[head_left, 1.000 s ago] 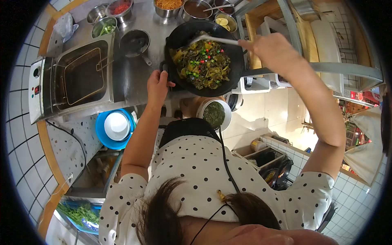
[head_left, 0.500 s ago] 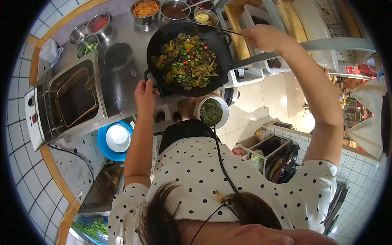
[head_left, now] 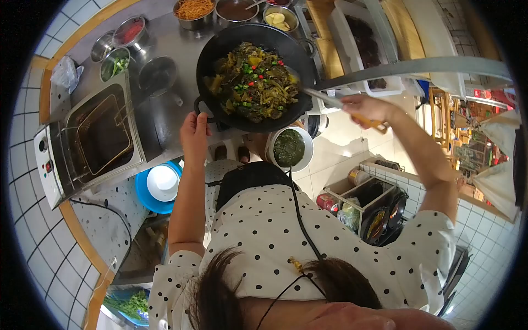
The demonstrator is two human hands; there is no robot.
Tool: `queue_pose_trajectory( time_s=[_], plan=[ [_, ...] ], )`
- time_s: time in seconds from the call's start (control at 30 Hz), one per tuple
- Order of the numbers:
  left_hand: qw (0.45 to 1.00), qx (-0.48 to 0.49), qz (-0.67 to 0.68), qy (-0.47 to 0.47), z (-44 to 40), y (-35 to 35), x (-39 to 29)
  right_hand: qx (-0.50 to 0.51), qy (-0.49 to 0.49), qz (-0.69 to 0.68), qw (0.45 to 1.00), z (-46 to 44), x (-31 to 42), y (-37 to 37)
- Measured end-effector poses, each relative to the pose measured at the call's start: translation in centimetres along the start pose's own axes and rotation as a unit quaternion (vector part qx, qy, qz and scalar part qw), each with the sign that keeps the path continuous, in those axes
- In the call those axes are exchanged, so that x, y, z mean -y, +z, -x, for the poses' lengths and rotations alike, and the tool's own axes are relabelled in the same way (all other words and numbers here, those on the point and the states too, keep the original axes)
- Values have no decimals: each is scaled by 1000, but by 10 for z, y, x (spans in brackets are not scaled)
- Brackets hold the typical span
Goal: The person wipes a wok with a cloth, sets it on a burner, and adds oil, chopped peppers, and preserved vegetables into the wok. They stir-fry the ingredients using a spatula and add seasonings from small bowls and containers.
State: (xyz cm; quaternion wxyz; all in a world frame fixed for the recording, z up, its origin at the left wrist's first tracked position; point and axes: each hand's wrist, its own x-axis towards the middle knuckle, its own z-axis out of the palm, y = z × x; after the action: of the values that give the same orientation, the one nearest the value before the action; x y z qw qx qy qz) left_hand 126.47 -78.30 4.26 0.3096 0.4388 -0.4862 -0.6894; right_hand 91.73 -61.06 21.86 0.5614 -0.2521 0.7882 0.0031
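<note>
A black wok (head_left: 231, 38) stands on the metal counter, holding chopped dark-green leafy vegetables (head_left: 247, 88) dotted with red and green chilli pieces. My left hand (head_left: 194, 132) is closed at the wok's near-left loop handle (head_left: 201, 104). Off the wok's right side, my right hand (head_left: 367, 107) grips a long-handled cooking spatula (head_left: 325, 98) with a metal shaft and a wooden end. The shaft reaches over the wok's right rim, and its blade is blurred near the food, so I cannot make out its exact shape.
Along the counter's back stand bowls of orange shreds (head_left: 193, 10), brown liquid (head_left: 234, 10) and yellow slices (head_left: 279, 19). A fryer (head_left: 104, 129) is at left. Below the wok sits a white bucket (head_left: 308, 148) of dark greens. A metal bar (head_left: 407, 66) crosses at right.
My right hand has swung down and toward me, bringing the spatula from the wok's far right to its right-hand rim. My left hand stays at the loop handle.
</note>
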Motion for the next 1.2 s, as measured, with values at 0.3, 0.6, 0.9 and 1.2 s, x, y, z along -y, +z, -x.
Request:
queue_pose_trajectory(
  time_s=[0.3, 0.6, 0.9, 1.2],
  plan=[
    [999, 3, -43, -12, -2, -3, -1, -3, -185, -190, 964, -59, -28, 64],
    [1000, 8, -27, 0, -2, -2, 0, -72, -144, -58, 985, 31, 16, 42],
    [1000, 21, 14, 3, -4, -4, 5, -237, -162, 565, 773, 67, 74, 88],
    [999, 32, 44, 1, -6, -5, 6, -236, -104, 565, 784, 78, 107, 79]
  ],
)
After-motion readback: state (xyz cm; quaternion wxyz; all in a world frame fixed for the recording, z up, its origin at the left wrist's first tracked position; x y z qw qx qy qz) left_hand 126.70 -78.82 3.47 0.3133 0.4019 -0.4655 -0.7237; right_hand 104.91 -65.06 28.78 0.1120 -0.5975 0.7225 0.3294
